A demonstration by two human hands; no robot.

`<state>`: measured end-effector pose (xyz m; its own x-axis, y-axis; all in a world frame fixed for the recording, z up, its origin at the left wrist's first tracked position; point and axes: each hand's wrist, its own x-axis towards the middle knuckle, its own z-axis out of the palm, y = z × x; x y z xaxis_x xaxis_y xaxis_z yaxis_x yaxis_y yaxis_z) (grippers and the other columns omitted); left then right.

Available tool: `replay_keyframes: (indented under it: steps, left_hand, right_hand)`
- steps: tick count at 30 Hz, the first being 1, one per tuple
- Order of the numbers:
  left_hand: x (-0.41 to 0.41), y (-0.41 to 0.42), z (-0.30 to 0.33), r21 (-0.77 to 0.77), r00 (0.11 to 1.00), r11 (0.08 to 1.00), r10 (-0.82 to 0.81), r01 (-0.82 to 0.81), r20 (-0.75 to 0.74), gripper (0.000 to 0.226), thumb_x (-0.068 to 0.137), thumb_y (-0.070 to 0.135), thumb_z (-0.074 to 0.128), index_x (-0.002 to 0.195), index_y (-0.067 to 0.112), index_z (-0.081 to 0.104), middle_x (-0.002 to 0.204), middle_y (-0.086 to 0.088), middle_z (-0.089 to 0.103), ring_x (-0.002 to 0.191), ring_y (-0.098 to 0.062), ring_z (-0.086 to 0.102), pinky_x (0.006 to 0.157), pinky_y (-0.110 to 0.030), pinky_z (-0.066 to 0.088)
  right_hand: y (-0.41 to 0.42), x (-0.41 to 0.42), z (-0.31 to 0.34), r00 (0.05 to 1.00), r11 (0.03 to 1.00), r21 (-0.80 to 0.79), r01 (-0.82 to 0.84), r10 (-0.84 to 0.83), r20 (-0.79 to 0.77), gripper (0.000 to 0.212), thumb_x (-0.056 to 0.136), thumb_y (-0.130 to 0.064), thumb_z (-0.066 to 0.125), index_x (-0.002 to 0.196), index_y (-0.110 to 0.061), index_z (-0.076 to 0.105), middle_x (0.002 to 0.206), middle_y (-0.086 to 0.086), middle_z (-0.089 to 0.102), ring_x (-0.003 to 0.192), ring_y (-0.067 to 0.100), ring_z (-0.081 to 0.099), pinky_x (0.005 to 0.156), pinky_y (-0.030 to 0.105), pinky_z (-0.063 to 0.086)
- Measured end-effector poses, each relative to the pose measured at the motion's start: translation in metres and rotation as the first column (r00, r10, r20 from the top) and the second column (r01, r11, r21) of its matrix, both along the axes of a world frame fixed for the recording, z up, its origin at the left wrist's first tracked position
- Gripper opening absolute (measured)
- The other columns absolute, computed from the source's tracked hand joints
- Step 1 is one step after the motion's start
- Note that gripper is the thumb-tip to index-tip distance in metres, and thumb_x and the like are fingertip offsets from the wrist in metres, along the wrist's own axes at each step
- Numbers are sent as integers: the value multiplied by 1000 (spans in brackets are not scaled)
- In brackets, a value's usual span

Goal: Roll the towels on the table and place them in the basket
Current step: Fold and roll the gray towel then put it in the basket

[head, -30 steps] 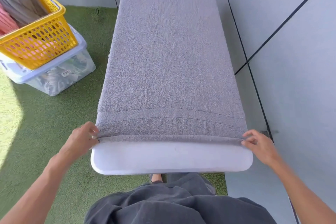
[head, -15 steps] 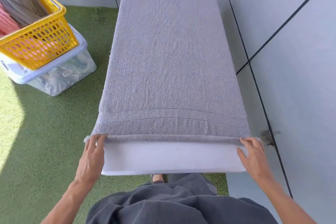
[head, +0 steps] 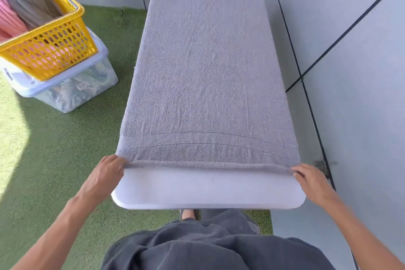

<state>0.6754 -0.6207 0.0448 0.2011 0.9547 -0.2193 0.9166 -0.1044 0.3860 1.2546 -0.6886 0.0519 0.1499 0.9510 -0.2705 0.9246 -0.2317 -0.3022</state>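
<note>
While the towel [head: 208, 68] lay flat along the worktop [head: 208, 190], left hand [head: 103, 175] and right hand [head: 311, 178] each pinched a near corner, ready to start an even roll; basket [head: 47, 50] waited left of the towel.

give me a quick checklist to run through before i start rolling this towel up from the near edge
1. Left hand on the near left corner of the towel: ok, fingers pinch the hem.
2. Right hand on the near right corner: ok, fingers pinch the hem.
3. Towel flat along the table: ok, no big wrinkles show.
4. Near hem even from side to side: ok, it runs roughly straight between the hands, with a first small fold.
5. Room in the yellow basket: cannot tell, pink and grey towels already fill the part in view.
6. Far end of the towel square on the table: ok.
</note>
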Motion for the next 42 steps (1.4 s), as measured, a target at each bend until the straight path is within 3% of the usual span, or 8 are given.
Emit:
replay_keyframes:
  steps: [4, 8, 13, 16, 22, 32, 37, 42]
  left_hand:
    - [2, 36, 11, -176, 989, 978, 130, -116, 68, 27, 89, 4, 61, 112, 18, 56, 101, -8, 67, 81, -20, 63, 69, -35, 53]
    - [6, 38, 8, -10, 994, 994, 104, -104, -32, 18, 84, 5, 69, 84, 22, 65, 94, -3, 51, 91, -24, 48, 73, -41, 48]
    - [24, -6, -6, 270, 996, 960, 85, -71, -38, 23, 82, -12, 63, 103, -1, 66, 98, -13, 58, 91, -31, 53, 73, -47, 54]
    - [30, -23, -19, 282, 996, 959, 62, -40, -67, 41, 82, -11, 61, 123, -7, 57, 121, -20, 53, 111, -39, 50, 93, -51, 50]
    - [33, 9, -10, 233, 989, 963, 144, -133, -31, 32, 85, -13, 56, 114, 1, 59, 104, -17, 62, 95, -37, 53, 81, -50, 49]
    - [7, 29, 24, -213, 978, 967, 166, -137, 129, 23, 85, 5, 69, 103, 18, 74, 92, 0, 69, 81, -13, 63, 80, -31, 50]
    - [17, 33, 19, -36, 952, 973, 231, -228, 203, 14, 81, 0, 71, 82, 14, 68, 91, -3, 58, 80, -21, 58, 77, -42, 52]
    - [28, -1, 1, 315, 997, 948, 66, -50, -40, 22, 78, -10, 69, 96, 2, 71, 93, -12, 58, 85, -29, 46, 66, -42, 47]
  right_hand:
    - [23, -7, 12, 969, 985, -50, 165, -172, -176, 18, 85, -1, 67, 91, -18, 63, 79, -1, 67, 73, 15, 62, 67, 20, 41]
    - [19, -12, 0, 979, 970, 128, 205, -201, -47, 16, 81, -8, 72, 83, -23, 68, 85, -4, 58, 87, 23, 54, 79, 28, 45]
    - [-7, -29, -17, 984, 965, 257, 54, -95, 149, 28, 75, -4, 77, 102, 0, 72, 97, 10, 57, 95, 30, 45, 92, 34, 34]
    - [-15, -32, -23, 986, 968, 250, 28, -67, 150, 43, 72, -4, 80, 110, 7, 66, 107, 15, 58, 107, 28, 41, 100, 32, 28]
    - [5, -30, -17, 991, 944, 331, 0, -44, 127, 24, 73, 15, 71, 95, 8, 68, 92, 18, 64, 94, 21, 41, 89, 32, 32]
    - [17, 12, 7, 974, 983, -155, 102, -130, -183, 14, 85, -6, 69, 96, -15, 71, 89, 4, 70, 87, 25, 66, 79, 33, 46]
    - [23, -2, 9, 909, 955, -48, 293, -294, -296, 23, 78, -4, 74, 80, -25, 65, 86, 1, 66, 87, 23, 63, 89, 37, 46]
    - [1, -23, -4, 972, 960, 247, 130, -172, 158, 11, 80, -12, 74, 90, -15, 73, 97, 4, 54, 95, 30, 45, 89, 40, 38]
